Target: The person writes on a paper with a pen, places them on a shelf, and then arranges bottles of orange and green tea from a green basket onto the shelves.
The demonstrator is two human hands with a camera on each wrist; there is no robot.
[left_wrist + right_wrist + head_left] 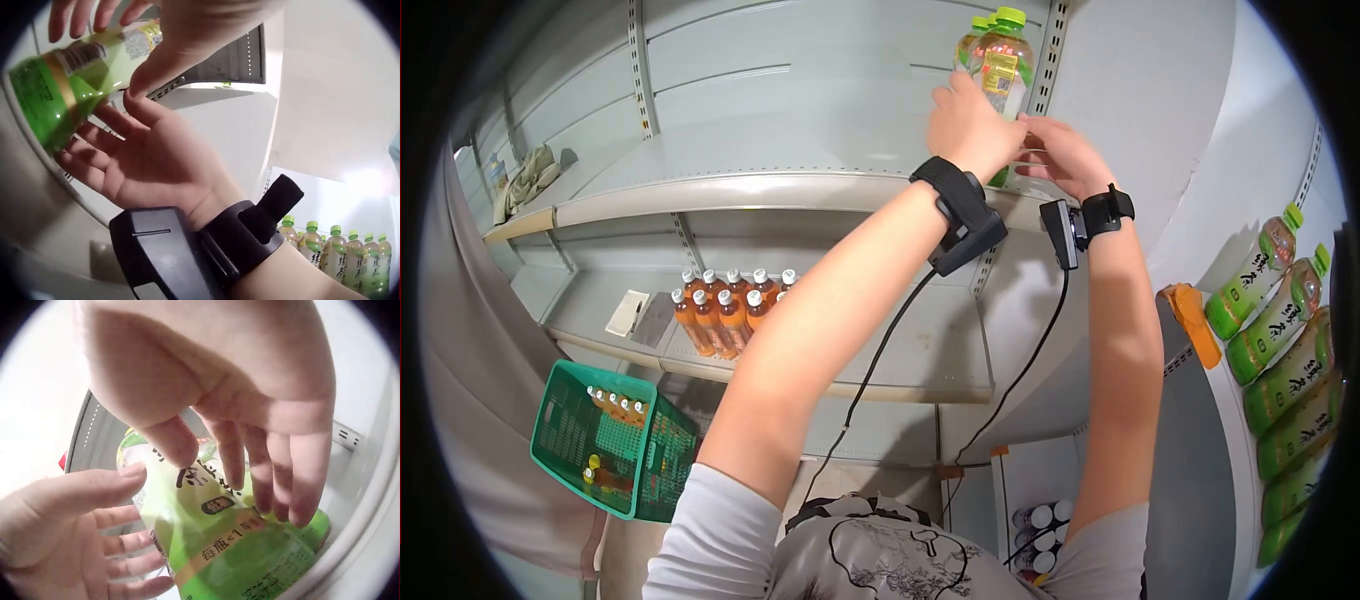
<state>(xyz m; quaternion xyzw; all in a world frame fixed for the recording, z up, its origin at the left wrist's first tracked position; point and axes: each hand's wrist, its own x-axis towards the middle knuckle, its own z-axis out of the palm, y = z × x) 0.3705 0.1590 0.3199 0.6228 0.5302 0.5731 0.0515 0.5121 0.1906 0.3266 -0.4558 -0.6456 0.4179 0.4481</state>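
A green-capped tea bottle (1002,75) stands at the right end of the upper shelf, with more green caps directly behind it. My left hand (975,125) is at its left side, fingers extended, thumb near the label. From the right, my right hand (1065,157) reaches to the lower part with relaxed fingers. The left wrist view has the bottle (40,94) tilted, my left hand (194,31) above and my right palm (162,162) facing it. In the right wrist view, my right fingers hang over the bottle (219,528); whether they touch it, I cannot tell.
Orange-brown bottles (718,318) stand on the lower shelf (900,372). A green basket (640,450) holding bottles is at lower left. More green tea bottles (1275,340) line the right shelf, beside an orange cloth (1192,322). Cables hang from both wrists.
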